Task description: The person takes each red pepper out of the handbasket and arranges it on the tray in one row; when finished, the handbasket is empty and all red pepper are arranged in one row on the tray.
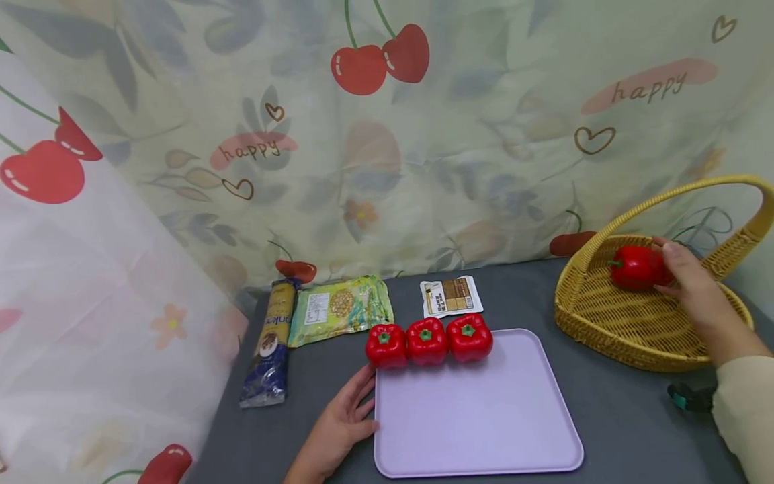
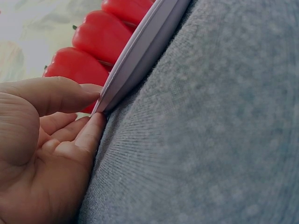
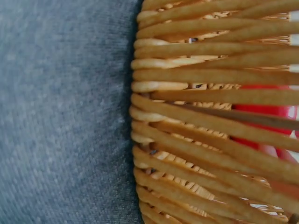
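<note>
Inside the yellow wicker basket [image 1: 571, 296], my right hand [image 1: 692, 272] grips a red bell pepper [image 1: 636, 268] from its right side, with the green stem facing left. In the right wrist view the basket weave [image 3: 187, 74] covers most of that pepper and hand. My left hand [image 1: 338, 420] holds the left edge of a lilac tray [image 1: 478, 417]. In the left wrist view its thumb and a fingertip meet the tray's rim [image 2: 133, 65]. Three red bell peppers [image 1: 426, 341] stand in a row along the tray's far edge, stems up.
Left of the tray lie a blue-and-yellow pasta packet [image 1: 272, 346] and a green-yellow bag [image 1: 341, 309]. A small white-and-brown packet [image 1: 451, 296] lies behind the peppers. A dark strap-like object [image 1: 692, 398] is beside the right sleeve. A patterned curtain backs the grey table.
</note>
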`<action>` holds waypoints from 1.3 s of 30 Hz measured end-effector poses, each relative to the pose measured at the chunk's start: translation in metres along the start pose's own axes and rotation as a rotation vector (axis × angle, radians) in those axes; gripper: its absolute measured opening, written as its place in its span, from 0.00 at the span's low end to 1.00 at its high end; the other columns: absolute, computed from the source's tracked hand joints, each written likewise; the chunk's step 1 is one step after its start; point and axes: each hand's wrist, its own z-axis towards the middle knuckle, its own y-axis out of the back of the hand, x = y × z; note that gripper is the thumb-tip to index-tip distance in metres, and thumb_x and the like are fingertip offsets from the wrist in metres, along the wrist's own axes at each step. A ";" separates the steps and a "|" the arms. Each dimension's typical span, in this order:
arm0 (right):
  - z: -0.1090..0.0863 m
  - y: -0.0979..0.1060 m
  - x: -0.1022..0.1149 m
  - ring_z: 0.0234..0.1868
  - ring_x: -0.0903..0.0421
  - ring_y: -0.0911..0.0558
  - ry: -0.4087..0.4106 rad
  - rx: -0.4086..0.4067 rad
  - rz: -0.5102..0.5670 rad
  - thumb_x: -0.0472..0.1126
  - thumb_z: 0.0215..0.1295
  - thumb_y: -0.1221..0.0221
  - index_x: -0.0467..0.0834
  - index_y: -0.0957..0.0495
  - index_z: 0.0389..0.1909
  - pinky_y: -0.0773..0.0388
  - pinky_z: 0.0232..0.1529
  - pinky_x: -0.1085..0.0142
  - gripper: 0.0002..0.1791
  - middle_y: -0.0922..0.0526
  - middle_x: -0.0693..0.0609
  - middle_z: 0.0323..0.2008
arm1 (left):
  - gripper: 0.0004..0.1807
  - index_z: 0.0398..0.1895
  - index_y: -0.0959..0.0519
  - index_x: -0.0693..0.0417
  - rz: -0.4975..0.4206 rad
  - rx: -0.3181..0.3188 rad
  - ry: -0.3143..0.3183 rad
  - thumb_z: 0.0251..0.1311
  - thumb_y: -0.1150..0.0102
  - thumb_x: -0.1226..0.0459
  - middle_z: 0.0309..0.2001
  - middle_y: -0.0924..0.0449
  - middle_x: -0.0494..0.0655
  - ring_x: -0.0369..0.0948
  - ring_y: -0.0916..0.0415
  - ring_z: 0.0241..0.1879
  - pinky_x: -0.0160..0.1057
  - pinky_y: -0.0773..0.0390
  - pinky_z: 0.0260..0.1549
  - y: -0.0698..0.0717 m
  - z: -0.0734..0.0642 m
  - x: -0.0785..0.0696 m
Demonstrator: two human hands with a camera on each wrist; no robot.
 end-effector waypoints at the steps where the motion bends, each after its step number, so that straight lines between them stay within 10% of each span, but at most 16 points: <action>1: 0.002 0.000 0.000 0.83 0.50 0.54 -0.019 0.032 -0.014 0.54 0.91 0.68 0.44 0.58 0.90 0.30 0.51 0.79 0.36 0.57 0.40 0.87 | 0.56 0.89 0.50 0.61 -0.001 0.000 0.002 0.57 0.39 0.87 0.88 0.55 0.57 0.57 0.54 0.84 0.43 0.30 0.71 0.000 0.000 0.000; 6: 0.005 0.000 0.003 0.82 0.27 0.60 -0.116 0.111 -0.182 0.55 0.88 0.55 0.39 0.67 0.89 0.42 0.78 0.43 0.45 0.67 0.27 0.85 | 0.56 0.89 0.50 0.59 -0.005 -0.001 0.008 0.58 0.39 0.87 0.88 0.55 0.57 0.57 0.53 0.84 0.43 0.30 0.71 0.000 0.000 0.001; 9: 0.005 0.000 0.003 0.78 0.17 0.63 -0.123 0.114 -0.328 0.58 0.84 0.47 0.37 0.64 0.88 0.60 0.70 0.17 0.51 0.63 0.20 0.82 | 0.56 0.89 0.51 0.59 -0.004 0.000 0.007 0.58 0.39 0.87 0.88 0.55 0.57 0.57 0.53 0.84 0.43 0.30 0.71 0.000 0.000 0.001; 14: 0.006 -0.003 -0.002 0.72 0.13 0.59 -0.097 0.104 -0.519 0.60 0.79 0.41 0.34 0.57 0.87 0.55 0.60 0.17 0.54 0.57 0.14 0.75 | 0.56 0.89 0.51 0.59 0.001 -0.003 0.013 0.58 0.39 0.87 0.88 0.55 0.57 0.58 0.52 0.84 0.43 0.30 0.71 0.000 0.000 0.001; 26: 0.008 -0.009 -0.007 0.61 0.20 0.31 -0.020 0.127 -0.497 0.47 0.75 0.30 0.28 0.42 0.78 0.23 0.53 0.27 0.45 0.36 0.21 0.69 | 0.56 0.89 0.51 0.60 0.004 0.012 -0.009 0.57 0.39 0.87 0.88 0.55 0.58 0.57 0.54 0.84 0.42 0.30 0.71 0.000 0.000 0.001; 39: 0.005 -0.005 -0.003 0.65 0.18 0.41 -0.092 0.072 -0.472 0.53 0.77 0.33 0.25 0.48 0.80 0.28 0.53 0.23 0.50 0.49 0.17 0.68 | 0.56 0.89 0.51 0.61 0.000 0.016 -0.017 0.57 0.39 0.87 0.87 0.55 0.59 0.57 0.54 0.84 0.40 0.30 0.71 0.001 0.001 0.002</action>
